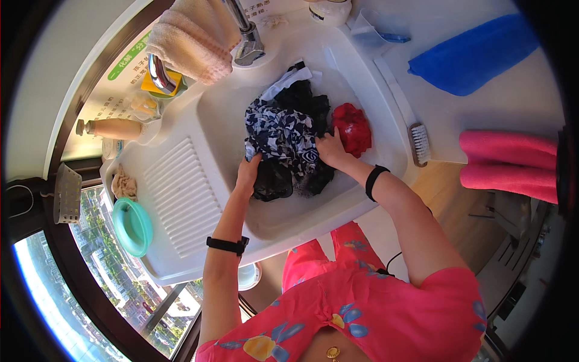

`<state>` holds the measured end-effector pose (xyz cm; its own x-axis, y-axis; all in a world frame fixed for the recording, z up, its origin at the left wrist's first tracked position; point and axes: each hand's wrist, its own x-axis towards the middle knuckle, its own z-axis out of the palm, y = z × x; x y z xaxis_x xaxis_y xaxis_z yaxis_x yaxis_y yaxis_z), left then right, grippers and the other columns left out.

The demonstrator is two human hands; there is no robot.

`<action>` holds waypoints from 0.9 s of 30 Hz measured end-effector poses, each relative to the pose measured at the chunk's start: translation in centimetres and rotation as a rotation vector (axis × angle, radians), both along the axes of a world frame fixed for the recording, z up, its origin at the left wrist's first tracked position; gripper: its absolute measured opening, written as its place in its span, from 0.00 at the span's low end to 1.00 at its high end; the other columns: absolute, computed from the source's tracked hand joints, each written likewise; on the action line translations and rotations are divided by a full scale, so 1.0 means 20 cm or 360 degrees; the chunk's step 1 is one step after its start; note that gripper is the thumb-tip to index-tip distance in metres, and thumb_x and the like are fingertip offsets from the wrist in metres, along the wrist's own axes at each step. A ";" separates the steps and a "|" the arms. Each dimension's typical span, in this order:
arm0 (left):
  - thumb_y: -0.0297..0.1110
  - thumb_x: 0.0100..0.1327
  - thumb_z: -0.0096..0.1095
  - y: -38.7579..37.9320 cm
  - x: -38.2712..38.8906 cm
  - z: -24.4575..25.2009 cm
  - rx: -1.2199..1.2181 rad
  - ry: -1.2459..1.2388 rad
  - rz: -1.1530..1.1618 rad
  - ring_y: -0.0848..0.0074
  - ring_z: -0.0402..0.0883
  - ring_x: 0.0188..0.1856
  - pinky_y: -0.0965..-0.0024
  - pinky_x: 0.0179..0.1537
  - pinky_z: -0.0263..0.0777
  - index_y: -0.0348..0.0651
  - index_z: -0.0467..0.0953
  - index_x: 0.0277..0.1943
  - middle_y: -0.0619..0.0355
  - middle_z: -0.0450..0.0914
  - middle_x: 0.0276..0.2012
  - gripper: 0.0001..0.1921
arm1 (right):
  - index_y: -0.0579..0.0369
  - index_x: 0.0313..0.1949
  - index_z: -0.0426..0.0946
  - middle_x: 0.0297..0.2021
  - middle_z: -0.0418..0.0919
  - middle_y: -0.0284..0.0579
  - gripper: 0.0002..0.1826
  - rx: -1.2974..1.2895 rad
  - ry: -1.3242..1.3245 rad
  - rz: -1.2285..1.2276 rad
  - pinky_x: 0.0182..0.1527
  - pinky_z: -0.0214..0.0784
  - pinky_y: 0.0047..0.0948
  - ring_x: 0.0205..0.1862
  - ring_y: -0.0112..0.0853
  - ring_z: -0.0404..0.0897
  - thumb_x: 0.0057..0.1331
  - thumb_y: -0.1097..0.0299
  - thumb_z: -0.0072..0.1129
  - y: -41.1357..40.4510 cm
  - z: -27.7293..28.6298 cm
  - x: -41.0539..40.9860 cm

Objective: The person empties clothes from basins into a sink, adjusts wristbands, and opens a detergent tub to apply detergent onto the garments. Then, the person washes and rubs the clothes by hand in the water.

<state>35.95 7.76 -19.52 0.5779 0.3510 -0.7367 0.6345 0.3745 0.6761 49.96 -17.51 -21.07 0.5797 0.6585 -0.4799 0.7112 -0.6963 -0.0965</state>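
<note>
A black-and-white patterned garment (280,124) lies wet and bunched in the white laundry sink (389,140). My left hand (249,172) pinches its near left edge, thumb on top. On the other side my right hand (331,147) grips the garment by its right edge, fingers partly buried in the folds. Dark wet cloth (271,181) spreads beneath and behind the garment, with suds in the water near it. Just right of my right hand sits a bundle of red wet cloth (352,129). A white strip of cloth (287,83) shows at the far end of the pile.
A ribbed washboard (181,199) forms the sink's left side, with a turquoise basin (132,226) at its edge. The faucet (249,45) rises behind. A scrub brush (419,144) rests by the right rim. Blue cloth (470,54) and pink towels (509,165) are farther right.
</note>
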 end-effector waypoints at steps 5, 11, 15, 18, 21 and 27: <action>0.50 0.58 0.59 -0.04 -0.17 0.27 0.0510 0.0004 -0.0896 0.58 0.79 0.49 0.63 0.51 0.68 0.32 0.68 0.57 0.41 0.78 0.48 0.32 | 0.57 0.41 0.68 0.36 0.78 0.54 0.17 0.1148 0.0233 -0.0891 0.43 0.66 0.43 0.45 0.50 0.76 0.51 0.76 0.62 -0.12 0.29 0.09; 0.66 0.53 0.60 -0.09 -0.06 0.46 0.1127 0.0114 -0.1982 0.53 0.78 0.49 0.56 0.50 0.71 0.39 0.70 0.57 0.41 0.79 0.45 0.39 | 0.63 0.44 0.71 0.42 0.75 0.46 0.21 0.1818 0.0776 -0.1121 0.52 0.62 0.27 0.47 0.32 0.73 0.50 0.77 0.64 -0.16 0.81 0.30; 0.58 0.50 0.67 -0.11 0.17 0.44 0.1750 -0.0280 -0.1599 0.55 0.76 0.52 0.52 0.51 0.69 0.42 0.69 0.58 0.45 0.74 0.53 0.37 | 0.64 0.45 0.71 0.41 0.76 0.44 0.20 0.1807 0.0741 -0.1064 0.50 0.63 0.25 0.45 0.29 0.74 0.51 0.77 0.63 -0.10 1.23 0.32; 0.54 0.49 0.71 -0.19 0.33 0.27 0.2004 -0.0524 -0.1251 0.56 0.71 0.58 0.46 0.54 0.64 0.44 0.66 0.60 0.47 0.71 0.57 0.39 | 0.63 0.45 0.71 0.40 0.77 0.42 0.20 0.1954 0.0691 -0.1014 0.49 0.64 0.24 0.43 0.27 0.75 0.52 0.77 0.63 -0.03 1.45 0.35; 0.53 0.49 0.71 -0.22 0.42 0.17 0.1991 -0.0425 -0.1271 0.57 0.66 0.63 0.35 0.53 0.59 0.45 0.62 0.64 0.49 0.69 0.60 0.42 | 0.63 0.46 0.72 0.39 0.77 0.42 0.20 0.2117 0.0699 -0.0978 0.48 0.65 0.23 0.42 0.26 0.75 0.52 0.77 0.63 0.05 1.68 0.36; 0.50 0.51 0.66 -0.28 0.40 0.13 0.1426 -0.0063 -0.1782 0.55 0.79 0.48 0.51 0.47 0.71 0.41 0.76 0.49 0.46 0.81 0.43 0.27 | 0.64 0.43 0.74 0.36 0.78 0.42 0.18 0.2295 0.0905 -0.0858 0.44 0.68 0.22 0.38 0.25 0.77 0.51 0.80 0.62 0.18 1.63 0.41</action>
<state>44.02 2.11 -17.00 0.8700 0.0350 -0.4918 0.2810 -0.8548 0.4363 58.16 -13.86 11.50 0.8512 0.5160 0.0958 0.0791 0.0545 -0.9954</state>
